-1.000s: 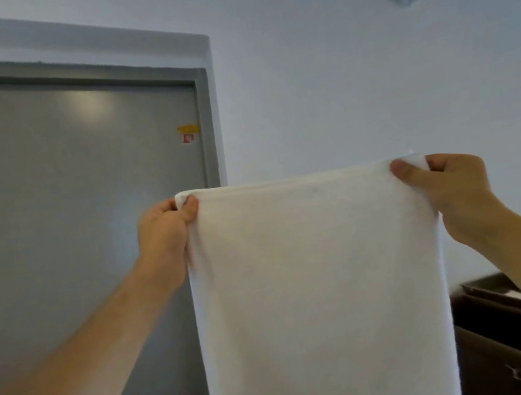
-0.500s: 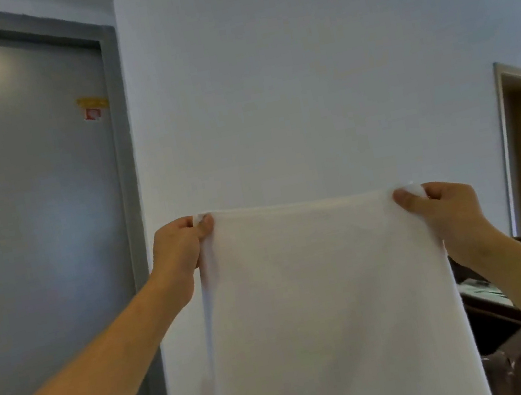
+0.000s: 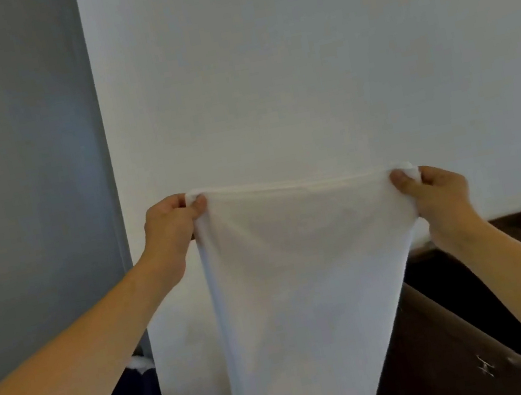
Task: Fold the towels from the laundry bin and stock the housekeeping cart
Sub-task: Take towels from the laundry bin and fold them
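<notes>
Behind everything stood a pale wall [image 3: 299, 68], with a grey door [image 3: 17, 170] at the left and a dark brown cart [image 3: 465, 318] low at the right. In front of the wall hung the white towel [image 3: 304, 294], held up in the air by its top edge, which ran nearly straight between the two hands, while the rest fell down and became narrower toward the bottom of the view. It appeared soft, limp and light, with no stiffness of its own, so I judged the two upper corners were the right places to hold it. The left hand [image 3: 170, 227] pinched the left corner between thumb and curled fingers. The right hand [image 3: 439, 190] pinched the right corner in the same way.
</notes>
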